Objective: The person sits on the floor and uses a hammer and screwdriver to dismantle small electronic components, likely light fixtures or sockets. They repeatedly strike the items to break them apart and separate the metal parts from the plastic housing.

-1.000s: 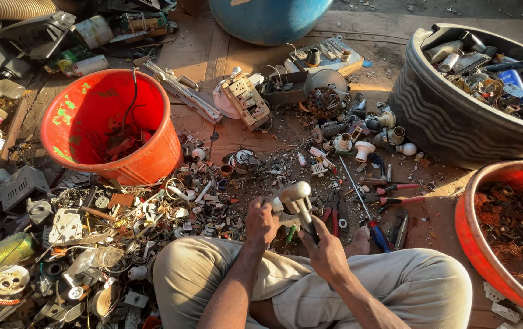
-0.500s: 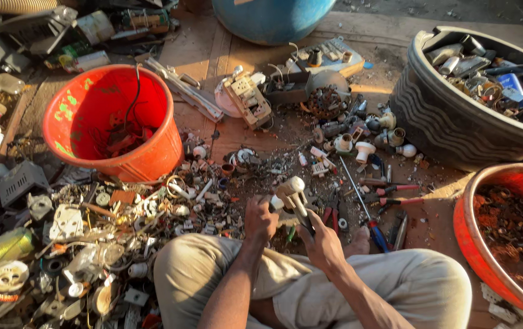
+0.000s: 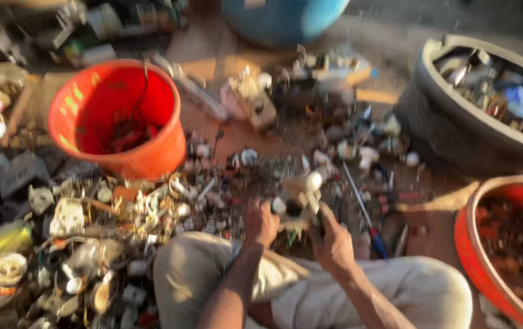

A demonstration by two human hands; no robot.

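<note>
I sit cross-legged on the ground with both hands raised in front of my knees. My left hand (image 3: 260, 223) and my right hand (image 3: 333, 241) both grip a small white electrical fitting (image 3: 298, 195) with a rounded white knob on top. The view is blurred, so its finer parts cannot be made out. Scrap parts lie all around it on the ground.
An orange bucket (image 3: 152, 159) stands at the left with dark scrap inside. A dark tub (image 3: 450, 137) of metal parts is at the right, a red basin (image 3: 477, 256) at the lower right, a blue barrel (image 3: 283, 21) at the top. A screwdriver (image 3: 364, 213) lies by my right hand. Several sockets and wires (image 3: 91, 231) cover the left ground.
My hands stay on the white fitting, which shows slightly turned. The whole view has shifted and become blurred from head movement.
</note>
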